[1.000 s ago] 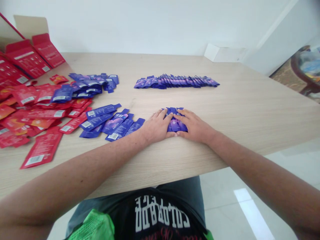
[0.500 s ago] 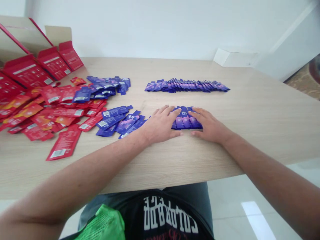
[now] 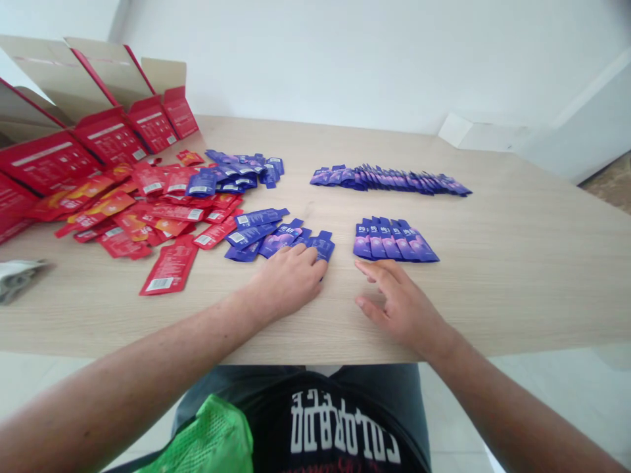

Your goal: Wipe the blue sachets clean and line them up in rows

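Observation:
Near the front of the table my left hand (image 3: pixel 296 279) rests on a loose cluster of purple sachets (image 3: pixel 280 238). Its fingers are curled together over the rightmost purple sachet (image 3: pixel 323 246), gripping its edge; the fingertips are partly hidden. My right hand (image 3: pixel 401 302) hovers to the right, fingers apart and nothing in it. Just beyond it lies a neat overlapping row of several purple sachets (image 3: pixel 392 242), fronts up and spouts pointing away from me.
Farther back is a long, tightly overlapped row of purple sachets (image 3: pixel 389 180). To the left lie a heap of red sachets (image 3: pixel 167 210) and a pile of purple ones (image 3: pixel 234 172), beside open red boxes (image 3: pixel 113 138). A white box (image 3: pixel 483 133) stands against the wall.
Both hands have left the neat row, which now lies fully exposed. My left hand has moved left onto the loose purple sachets; my right has drawn back toward me. The view has shifted left.

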Motion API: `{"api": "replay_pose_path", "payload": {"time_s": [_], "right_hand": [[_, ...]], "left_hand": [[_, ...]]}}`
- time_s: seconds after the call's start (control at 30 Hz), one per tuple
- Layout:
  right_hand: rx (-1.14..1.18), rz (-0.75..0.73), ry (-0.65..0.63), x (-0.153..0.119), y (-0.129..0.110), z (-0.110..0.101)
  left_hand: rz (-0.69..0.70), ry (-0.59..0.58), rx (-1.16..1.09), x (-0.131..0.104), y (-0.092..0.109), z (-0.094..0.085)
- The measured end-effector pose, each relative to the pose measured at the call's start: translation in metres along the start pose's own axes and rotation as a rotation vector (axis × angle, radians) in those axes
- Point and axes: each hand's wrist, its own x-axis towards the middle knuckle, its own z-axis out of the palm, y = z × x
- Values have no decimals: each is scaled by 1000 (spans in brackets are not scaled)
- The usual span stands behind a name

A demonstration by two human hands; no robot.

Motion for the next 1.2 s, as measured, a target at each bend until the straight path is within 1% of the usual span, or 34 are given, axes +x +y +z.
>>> {"api": "replay_pose_path", "payload": {"time_s": [0.07, 0.17, 0.3, 0.47, 0.6, 0.67, 0.77, 0.87, 0.93, 1.0, 1.03, 1.1, 1.2], "right_hand": [[22, 12, 2, -1, -2, 4], [59, 54, 3, -7, 0, 3], [88, 97, -3, -16, 3, 4], [94, 118, -10, -18, 2, 8], [101, 148, 12, -19, 3, 9], [102, 149, 31, -19, 4, 9], [111, 141, 68, -20, 5, 9], [134, 148, 93, -21, 5, 9], [146, 150, 100, -21, 5, 8], [157, 151, 104, -23, 7, 6], [162, 151, 107, -24, 8, 5], [164, 148, 121, -28, 12, 1], [141, 154, 152, -37, 22, -6]], "left_hand": [[49, 0, 35, 8, -4, 5], [115, 2, 63, 13, -10, 11], [122, 0, 68, 16, -10, 12], [-5, -14, 11, 26, -7, 11], [-84, -48, -21, 38, -8, 12], [-122, -47, -45, 44, -8, 12], [-197, -22, -94, 52, -10, 10], [-270, 33, -170, 61, -17, 10], [-322, 93, -261, 68, -24, 15], [-382, 112, -399, 75, -31, 21], [-420, 90, -485, 78, -34, 24], [-489, -10, -664, 83, -37, 30], [-524, -140, -826, 87, -37, 35]]}}
